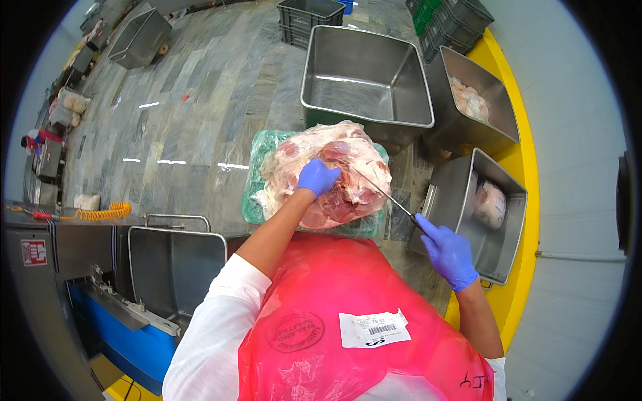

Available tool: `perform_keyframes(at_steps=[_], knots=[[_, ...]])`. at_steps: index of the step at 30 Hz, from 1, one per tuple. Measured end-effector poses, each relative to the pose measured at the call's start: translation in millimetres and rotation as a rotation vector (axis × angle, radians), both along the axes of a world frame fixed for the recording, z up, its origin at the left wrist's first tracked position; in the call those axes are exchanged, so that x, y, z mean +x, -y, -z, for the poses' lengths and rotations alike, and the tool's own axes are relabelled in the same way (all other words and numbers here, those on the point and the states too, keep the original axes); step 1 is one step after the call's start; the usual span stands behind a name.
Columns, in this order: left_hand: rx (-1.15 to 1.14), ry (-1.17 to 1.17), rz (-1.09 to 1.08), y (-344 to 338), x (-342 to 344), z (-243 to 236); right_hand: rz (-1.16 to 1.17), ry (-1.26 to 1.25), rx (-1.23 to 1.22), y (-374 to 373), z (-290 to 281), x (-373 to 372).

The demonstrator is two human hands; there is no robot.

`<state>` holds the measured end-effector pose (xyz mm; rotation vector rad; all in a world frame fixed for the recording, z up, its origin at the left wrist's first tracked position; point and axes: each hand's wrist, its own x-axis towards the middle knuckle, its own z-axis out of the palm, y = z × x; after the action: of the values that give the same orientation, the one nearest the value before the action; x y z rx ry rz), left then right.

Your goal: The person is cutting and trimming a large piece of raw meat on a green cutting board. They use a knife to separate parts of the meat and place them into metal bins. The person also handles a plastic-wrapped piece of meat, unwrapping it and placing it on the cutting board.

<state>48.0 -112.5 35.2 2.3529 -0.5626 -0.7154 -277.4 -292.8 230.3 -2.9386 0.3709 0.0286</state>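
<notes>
A large cut of raw meat [314, 150] with pale fat and red flesh lies on a green, plastic-wrapped surface [255, 180] in front of me. My left hand [318, 178], in a blue-purple glove, presses on the middle of the meat; its fingertips are hidden in the folds of flesh. To the right, my right hand [449, 254], gloved alike, is closed around the handle of a long thin tool [398, 204] that looks like a knife. Its blade points up and left across the meat, and the tip is hard to make out against the flesh.
Beyond the meat stands a large steel bin [361, 80]. Two more steel bins at the right hold pale pieces [468, 100] and a wrapped piece of meat [490, 204]. A steel tub [177, 267] and a machine with a blue panel [124, 334] stand at the left. Grey crates [311, 20] are stacked behind.
</notes>
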Motion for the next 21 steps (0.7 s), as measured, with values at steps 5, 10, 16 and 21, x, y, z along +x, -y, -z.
perform_keyframes(at_steps=[5, 10, 16, 21], knots=[[0.022, 0.225, 0.235, 3.0, 11.4, 37.8, 0.055, -0.009, 0.017, -16.7, 0.3, -6.3], [-0.182, 0.227, 0.304, -7.2, -3.2, 20.9, 0.02, 0.029, -0.026, -26.4, 1.5, 2.5], [-0.338, 0.051, 0.043, -8.6, -17.6, 47.1, -0.116, 0.05, -0.174, -27.7, -1.4, 41.5], [-0.351, 0.135, 0.062, -7.0, -26.1, 41.1, -0.166, -0.066, -0.312, -35.0, -23.9, 62.3]])
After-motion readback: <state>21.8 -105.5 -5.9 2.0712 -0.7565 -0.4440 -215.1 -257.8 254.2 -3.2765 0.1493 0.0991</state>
